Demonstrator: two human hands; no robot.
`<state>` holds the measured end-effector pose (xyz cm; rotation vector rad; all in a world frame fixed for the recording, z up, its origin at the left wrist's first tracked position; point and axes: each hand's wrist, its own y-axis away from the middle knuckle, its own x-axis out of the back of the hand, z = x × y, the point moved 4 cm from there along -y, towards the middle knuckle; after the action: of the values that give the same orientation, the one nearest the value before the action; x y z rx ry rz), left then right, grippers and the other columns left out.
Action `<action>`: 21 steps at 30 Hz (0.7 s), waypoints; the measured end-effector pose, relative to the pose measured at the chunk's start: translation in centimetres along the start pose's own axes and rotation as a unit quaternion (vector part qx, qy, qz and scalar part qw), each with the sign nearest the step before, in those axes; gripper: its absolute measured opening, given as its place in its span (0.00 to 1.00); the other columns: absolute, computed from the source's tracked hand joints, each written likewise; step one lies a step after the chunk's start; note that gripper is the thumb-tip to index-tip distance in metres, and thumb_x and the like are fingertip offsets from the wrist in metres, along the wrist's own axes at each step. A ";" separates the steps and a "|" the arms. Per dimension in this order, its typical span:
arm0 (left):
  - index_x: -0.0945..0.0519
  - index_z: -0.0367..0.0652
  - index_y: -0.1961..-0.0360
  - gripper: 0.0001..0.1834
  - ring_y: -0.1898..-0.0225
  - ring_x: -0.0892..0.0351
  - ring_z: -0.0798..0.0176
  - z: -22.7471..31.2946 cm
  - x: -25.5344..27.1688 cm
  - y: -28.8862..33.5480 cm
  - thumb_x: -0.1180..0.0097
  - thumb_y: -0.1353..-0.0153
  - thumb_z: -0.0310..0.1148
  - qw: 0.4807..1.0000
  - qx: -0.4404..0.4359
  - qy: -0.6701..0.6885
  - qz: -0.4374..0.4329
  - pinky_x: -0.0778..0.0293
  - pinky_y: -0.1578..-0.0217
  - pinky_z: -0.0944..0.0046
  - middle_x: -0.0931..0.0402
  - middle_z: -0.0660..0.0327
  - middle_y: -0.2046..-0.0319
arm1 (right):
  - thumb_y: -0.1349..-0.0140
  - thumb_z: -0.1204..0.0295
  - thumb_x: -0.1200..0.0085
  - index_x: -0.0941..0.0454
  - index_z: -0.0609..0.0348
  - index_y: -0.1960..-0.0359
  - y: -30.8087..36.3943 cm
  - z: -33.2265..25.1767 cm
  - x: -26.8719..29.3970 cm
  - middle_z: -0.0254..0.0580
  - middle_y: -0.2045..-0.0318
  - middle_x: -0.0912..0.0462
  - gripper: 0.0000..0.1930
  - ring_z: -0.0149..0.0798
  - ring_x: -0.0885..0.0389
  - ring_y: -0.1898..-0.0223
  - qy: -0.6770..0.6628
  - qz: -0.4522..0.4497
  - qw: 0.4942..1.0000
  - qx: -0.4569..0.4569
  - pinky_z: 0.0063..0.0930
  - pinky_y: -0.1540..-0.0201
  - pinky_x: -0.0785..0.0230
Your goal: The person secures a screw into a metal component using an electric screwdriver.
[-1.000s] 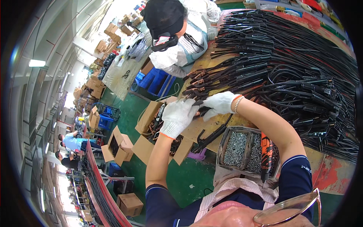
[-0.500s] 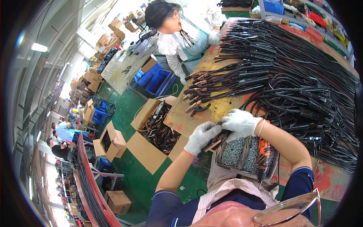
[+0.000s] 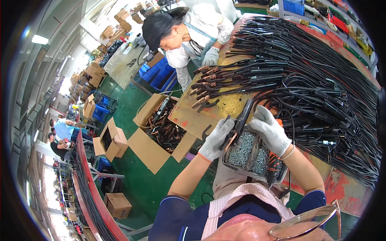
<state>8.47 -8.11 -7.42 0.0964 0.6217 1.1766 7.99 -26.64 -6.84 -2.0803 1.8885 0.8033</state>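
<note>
My left hand, in a white work glove, grips a black welding electrode holder with copper-coloured jaws; its black cable runs off toward the pile. My right hand, also gloved, is beside the holder's handle with fingers apart and nothing visible in them. Below the hands is a dark tray of silver screws, split into compartments. An orange and black electric screwdriver lies over the tray's right side, partly under my right wrist.
Many black cables with holders cover the worn yellow-and-red table. Left of it, an open carton holds copper and black parts. Across the table's far left corner a co-worker in gloves leans over. Blue bins stand behind.
The holder's black handle has come up into view between my hands. My right hand has moved off to the right and opened. The co-worker leans further in over the table.
</note>
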 end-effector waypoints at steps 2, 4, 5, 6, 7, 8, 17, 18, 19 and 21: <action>0.30 0.43 0.47 0.23 0.73 0.17 0.63 0.3 -1.5 0.1 0.49 0.32 0.49 1.000 -0.017 0.019 -0.007 0.15 0.73 0.62 0.23 0.60 0.64 | 0.42 0.70 0.37 0.41 0.64 0.34 -1.3 3.0 2.4 0.53 0.40 0.33 0.36 0.43 0.28 0.42 -0.081 0.032 0.995 -0.051 0.36 0.38 0.34; 0.30 0.44 0.49 0.17 0.72 0.17 0.62 0.2 -3.0 0.0 0.49 0.30 0.44 0.996 -0.041 0.066 -0.036 0.15 0.74 0.60 0.23 0.60 0.65 | 0.39 0.64 0.39 0.32 0.62 0.44 -4.2 5.4 4.5 0.49 0.49 0.25 0.25 0.42 0.23 0.48 -0.003 -0.073 0.997 0.037 0.35 0.45 0.27; 0.30 0.45 0.50 0.15 0.71 0.18 0.65 -0.2 -3.4 0.1 0.49 0.30 0.42 0.995 -0.032 0.078 -0.060 0.16 0.74 0.63 0.24 0.63 0.65 | 0.35 0.60 0.42 0.27 0.57 0.59 -3.0 2.9 1.8 0.40 0.64 0.21 0.14 0.36 0.18 0.64 -0.148 0.030 0.983 -0.103 0.27 0.60 0.22; 0.29 0.46 0.51 0.14 0.71 0.19 0.68 -0.9 -3.8 -0.4 0.48 0.30 0.42 0.994 -0.053 0.085 -0.048 0.18 0.72 0.66 0.24 0.64 0.65 | 0.34 0.60 0.44 0.27 0.54 0.63 -3.2 1.7 -0.5 0.35 0.70 0.22 0.12 0.32 0.21 0.71 -0.181 0.088 0.975 -0.095 0.23 0.67 0.24; 0.29 0.47 0.51 0.13 0.70 0.20 0.70 -1.7 -4.1 -0.7 0.48 0.30 0.41 0.992 -0.075 0.093 -0.034 0.20 0.71 0.68 0.24 0.66 0.65 | 0.32 0.59 0.46 0.27 0.51 0.67 -3.7 1.2 -1.7 0.31 0.76 0.24 0.11 0.28 0.23 0.78 -0.211 0.144 0.963 -0.089 0.20 0.74 0.26; 0.29 0.48 0.51 0.12 0.67 0.23 0.74 -1.9 -4.5 -0.5 0.47 0.31 0.40 0.992 -0.080 0.091 -0.025 0.22 0.67 0.72 0.25 0.68 0.64 | 0.32 0.59 0.46 0.27 0.51 0.67 -4.6 1.2 -1.3 0.31 0.76 0.24 0.11 0.28 0.23 0.78 -0.211 0.148 0.962 -0.091 0.20 0.74 0.26; 0.33 0.32 0.42 0.19 0.54 0.29 0.69 0.6 -2.8 0.7 0.50 0.30 0.31 0.915 -0.328 -0.221 0.083 0.31 0.49 0.69 0.26 0.59 0.54 | 0.33 0.62 0.44 0.30 0.51 0.70 -7.8 1.2 -1.8 0.28 0.80 0.31 0.11 0.25 0.33 0.82 -0.337 -0.024 0.940 -0.045 0.18 0.81 0.37; 0.33 0.32 0.40 0.22 0.48 0.31 0.66 0.5 -2.5 0.5 0.49 0.30 0.33 0.917 -0.306 -0.241 0.086 0.34 0.45 0.67 0.28 0.56 0.49 | 0.34 0.60 0.44 0.30 0.51 0.68 -7.4 1.0 -1.9 0.28 0.78 0.32 0.12 0.25 0.34 0.81 -0.297 0.050 0.953 -0.024 0.17 0.80 0.37; 0.34 0.32 0.39 0.25 0.43 0.32 0.64 0.7 -2.5 0.4 0.47 0.31 0.36 0.917 -0.287 -0.264 0.085 0.37 0.41 0.65 0.30 0.54 0.44 | 0.33 0.60 0.44 0.30 0.52 0.66 -7.6 1.0 -1.7 0.29 0.78 0.32 0.12 0.25 0.34 0.80 -0.308 0.051 0.950 -0.023 0.17 0.80 0.37; 0.34 0.31 0.39 0.23 0.43 0.31 0.63 1.0 -3.2 0.3 0.49 0.30 0.33 0.921 -0.265 -0.272 0.085 0.36 0.42 0.66 0.29 0.52 0.44 | 0.33 0.60 0.44 0.30 0.53 0.66 -7.7 0.7 -1.4 0.29 0.77 0.32 0.12 0.24 0.34 0.80 -0.298 0.058 0.953 -0.009 0.17 0.80 0.36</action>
<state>7.91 -10.61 -5.17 0.0122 -0.2099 1.3748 15.25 -23.95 -8.16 -1.4980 1.6624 1.2996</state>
